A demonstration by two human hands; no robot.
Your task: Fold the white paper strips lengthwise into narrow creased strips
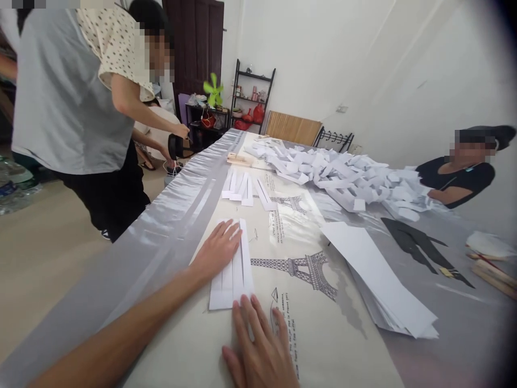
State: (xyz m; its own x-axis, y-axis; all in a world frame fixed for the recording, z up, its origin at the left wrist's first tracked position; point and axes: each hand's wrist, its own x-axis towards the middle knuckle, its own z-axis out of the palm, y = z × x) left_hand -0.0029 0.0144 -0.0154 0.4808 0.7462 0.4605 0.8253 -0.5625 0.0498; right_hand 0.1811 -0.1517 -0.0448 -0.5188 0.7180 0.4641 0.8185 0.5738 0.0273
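A folded white paper piece lies on the tablecloth in front of me. My left hand rests flat on its left side, fingers stretched out toward the far end. My right hand lies flat at the paper's near end, fingertips touching its bottom edge. Neither hand grips anything. To the right sits a stack of long white paper sheets.
Several folded papers lie farther up the table, and a big heap of folded white pieces fills the far right. A standing person holds a dark object at left. A seated person is at right. Wooden sticks lie at the right edge.
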